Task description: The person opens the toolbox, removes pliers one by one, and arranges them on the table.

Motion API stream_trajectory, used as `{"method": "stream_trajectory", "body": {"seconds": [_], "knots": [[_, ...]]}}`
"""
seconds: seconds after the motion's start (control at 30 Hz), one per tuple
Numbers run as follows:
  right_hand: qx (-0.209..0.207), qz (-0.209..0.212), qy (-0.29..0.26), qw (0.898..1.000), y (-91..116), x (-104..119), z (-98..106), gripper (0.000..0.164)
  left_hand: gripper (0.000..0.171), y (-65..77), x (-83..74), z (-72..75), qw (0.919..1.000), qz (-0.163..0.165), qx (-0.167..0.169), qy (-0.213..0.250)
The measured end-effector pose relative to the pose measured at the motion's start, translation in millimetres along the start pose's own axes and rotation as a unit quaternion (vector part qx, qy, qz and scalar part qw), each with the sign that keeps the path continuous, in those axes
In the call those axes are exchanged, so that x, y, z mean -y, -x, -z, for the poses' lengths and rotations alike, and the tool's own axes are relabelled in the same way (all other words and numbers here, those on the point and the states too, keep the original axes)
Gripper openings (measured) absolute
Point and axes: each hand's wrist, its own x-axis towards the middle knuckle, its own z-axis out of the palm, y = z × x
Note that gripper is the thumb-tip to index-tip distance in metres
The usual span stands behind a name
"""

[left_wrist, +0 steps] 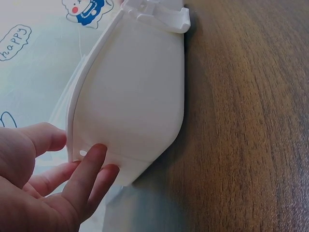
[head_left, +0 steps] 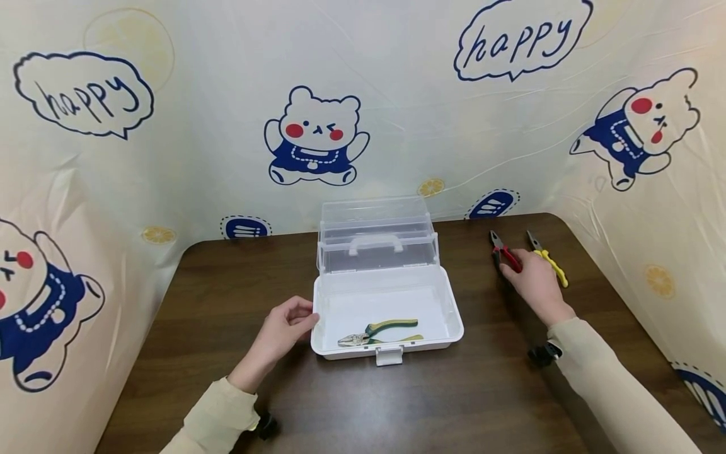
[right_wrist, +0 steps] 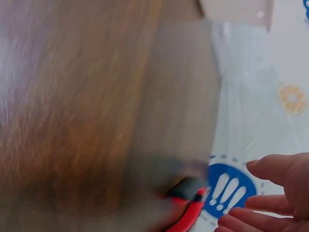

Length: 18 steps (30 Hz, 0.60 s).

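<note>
A white plastic toolbox (head_left: 387,353) with its clear lid (head_left: 374,224) tipped back stands mid-table. In it lies a pair of green-and-yellow combination pliers (head_left: 391,325). My left hand (head_left: 286,328) pinches the box's left rim, the thumb on the rim and the fingers along the outer wall (left_wrist: 130,96). At the right, my right hand (head_left: 533,277) reaches over a pair of red-and-black pliers (head_left: 496,241), its fingers near the red handle. The right wrist view shows those fingers spread beside the blurred red handle (right_wrist: 190,215). Just right of this hand is a pair of yellow-handled pliers (head_left: 558,272).
The dark wooden table (head_left: 227,277) has a patterned curtain (head_left: 408,139) rising behind it and on both sides. A white latch (head_left: 389,357) sticks out from the box's front. The lid carries a handle (head_left: 375,243) and leans close to the curtain.
</note>
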Motion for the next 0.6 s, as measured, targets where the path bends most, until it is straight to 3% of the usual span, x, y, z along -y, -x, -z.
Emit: {"method": "stream_trajectory", "body": {"seconds": [0.3,0.6], "knots": [[0.024,0.040,-0.042,0.998,17,39,19,0.044,0.023,0.4,-0.1,0.0,1.0000,-0.002,-0.002,-0.004],[0.063,0.080,-0.084,0.991,36,76,22,0.040,0.022,0.4,0.3,0.1,1.0000,0.001,-0.005,-0.006]]}}
